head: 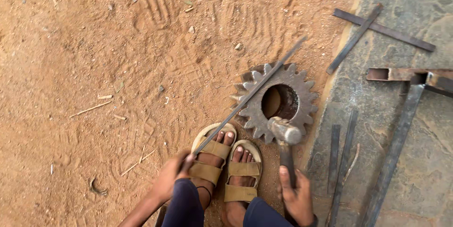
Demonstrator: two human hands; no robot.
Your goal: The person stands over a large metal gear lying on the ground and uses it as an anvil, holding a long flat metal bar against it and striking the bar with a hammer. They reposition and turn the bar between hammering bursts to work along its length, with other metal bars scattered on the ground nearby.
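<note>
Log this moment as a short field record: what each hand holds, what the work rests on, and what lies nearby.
left hand: grips the near end of a thin flat metal strip
strip: slants away across the toothed gear wheel
right hand: holds the handle of a hammer
hammer head: over the gear's near edge; contact cannot be told
gear: lies flat on the sandy ground, round hole in its middle
feet: in tan sandals, just before the gear
nearby: loose metal bars on a stone slab to the right
</note>
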